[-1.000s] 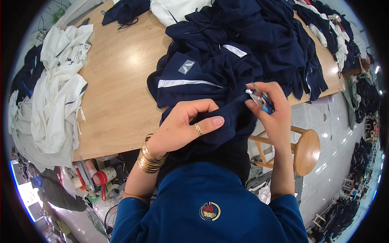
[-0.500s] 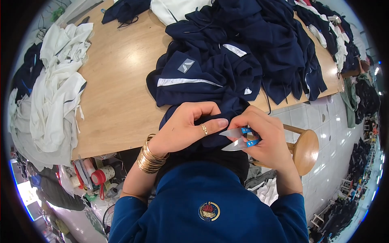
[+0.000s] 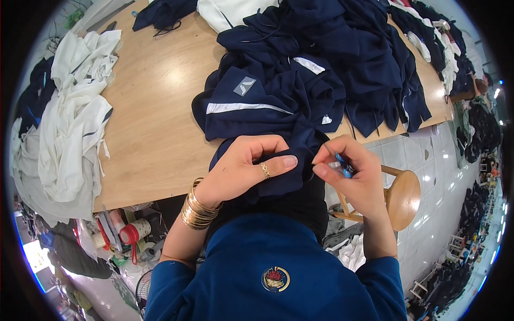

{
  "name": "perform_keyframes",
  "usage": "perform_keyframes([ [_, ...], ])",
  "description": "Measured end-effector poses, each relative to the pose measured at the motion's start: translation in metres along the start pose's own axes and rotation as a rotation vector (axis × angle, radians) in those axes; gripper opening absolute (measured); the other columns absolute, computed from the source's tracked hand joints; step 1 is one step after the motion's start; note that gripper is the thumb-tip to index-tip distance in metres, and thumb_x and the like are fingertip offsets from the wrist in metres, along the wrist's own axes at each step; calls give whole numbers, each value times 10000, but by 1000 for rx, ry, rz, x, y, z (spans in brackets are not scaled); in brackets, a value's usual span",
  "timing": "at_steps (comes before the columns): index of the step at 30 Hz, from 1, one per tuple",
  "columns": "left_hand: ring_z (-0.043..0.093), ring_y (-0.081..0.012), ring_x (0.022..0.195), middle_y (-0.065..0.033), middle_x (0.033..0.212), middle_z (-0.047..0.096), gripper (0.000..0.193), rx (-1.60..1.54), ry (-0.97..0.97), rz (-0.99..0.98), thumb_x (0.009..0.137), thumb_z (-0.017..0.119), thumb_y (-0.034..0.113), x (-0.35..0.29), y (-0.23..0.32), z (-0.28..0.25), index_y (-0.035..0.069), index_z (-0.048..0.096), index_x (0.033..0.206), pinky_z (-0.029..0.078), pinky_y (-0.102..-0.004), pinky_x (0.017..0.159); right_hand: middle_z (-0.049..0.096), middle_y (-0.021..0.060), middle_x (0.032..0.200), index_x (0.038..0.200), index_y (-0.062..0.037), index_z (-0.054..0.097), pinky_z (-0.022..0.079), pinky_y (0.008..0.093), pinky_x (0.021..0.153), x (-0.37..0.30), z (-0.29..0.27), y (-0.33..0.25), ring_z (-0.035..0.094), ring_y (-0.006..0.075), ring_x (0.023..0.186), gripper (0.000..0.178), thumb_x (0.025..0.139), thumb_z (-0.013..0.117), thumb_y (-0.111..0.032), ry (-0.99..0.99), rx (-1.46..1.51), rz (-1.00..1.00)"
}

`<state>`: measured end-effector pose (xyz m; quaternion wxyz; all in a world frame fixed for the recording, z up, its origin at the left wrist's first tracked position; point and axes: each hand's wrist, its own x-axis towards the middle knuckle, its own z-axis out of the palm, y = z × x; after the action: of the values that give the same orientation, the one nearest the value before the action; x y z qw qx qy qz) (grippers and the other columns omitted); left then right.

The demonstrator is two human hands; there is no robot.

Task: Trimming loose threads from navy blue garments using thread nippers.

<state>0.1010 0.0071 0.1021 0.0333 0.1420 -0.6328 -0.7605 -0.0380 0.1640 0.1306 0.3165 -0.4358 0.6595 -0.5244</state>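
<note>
Left hand [image 3: 247, 161]: we see it pinching a fold of dark cloth, thumb laid along the top, fingers curled into the material
Right hand [image 3: 353, 168]: we see it curled, thumb and forefinger tips drawn close at the cloth's edge; we cannot tell whether a thread lies between them
Thread snips [image 3: 347, 172]: blue-handled, tucked inside the right hand, blades mostly hidden from us
Navy garment [image 3: 284, 184]: soft, matt fabric, bunched between the hands at the table's near edge, partly hanging over it
Navy pile [image 3: 364, 59]: heaped, crumpled cloth beyond the hands, with dark drawcords and a smooth white strip [image 3: 249, 108] we see running across a fold
Table [image 3: 155, 117]: pale wood-grain top with a soft shine
White garments [image 3: 75, 128]: thin, wrinkled, draped over the left edge
Jewellery: a patterned gold ring [image 3: 265, 170] and stacked thin metal bangles [image 3: 197, 208] on the left side
Stool [image 3: 404, 200]: round, smooth wooden seat
Labels: we find a grey rectangular patch [image 3: 244, 86] with a pale angular mark, and a round, gold-edged emblem [image 3: 276, 279] on the blue shirt [image 3: 235, 251]
</note>
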Motion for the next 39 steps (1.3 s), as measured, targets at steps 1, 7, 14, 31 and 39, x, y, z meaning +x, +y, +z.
perform_keyframes([
  [1,346,-1,579,80,625,440,208,0,0,0,857,623,207,0,0,0,22,579,775,284,-181,505,562,3,771,832,-27,566,384,189,603,-1,0,-1,495,62,670,161,725,677,20,-9,-83,-24],
  [7,342,-1,578,78,624,439,211,-10,-13,2,859,620,207,2,1,3,19,577,775,280,-180,503,583,40,767,865,-53,565,438,253,534,-2,6,2,579,169,620,207,690,674,-32,-74,-350,-206],
  [14,343,-4,581,77,628,442,215,-12,-37,7,858,622,213,2,-2,1,21,576,773,279,-182,504,542,-3,780,884,-40,531,396,181,628,0,6,0,504,53,679,172,752,638,-15,-163,69,113],
  [31,342,2,571,81,629,443,214,-40,-6,-17,860,624,221,0,2,-1,26,585,779,273,-176,505,560,22,627,763,-67,607,353,282,462,-8,-6,11,483,185,519,268,675,747,-279,75,-632,-345],
  [39,350,6,576,86,637,454,211,-53,-12,-9,863,620,224,1,0,-1,27,593,791,275,-173,509,524,8,599,754,-76,610,344,278,452,-8,-6,9,466,166,501,254,672,744,-277,41,-675,-407],
])
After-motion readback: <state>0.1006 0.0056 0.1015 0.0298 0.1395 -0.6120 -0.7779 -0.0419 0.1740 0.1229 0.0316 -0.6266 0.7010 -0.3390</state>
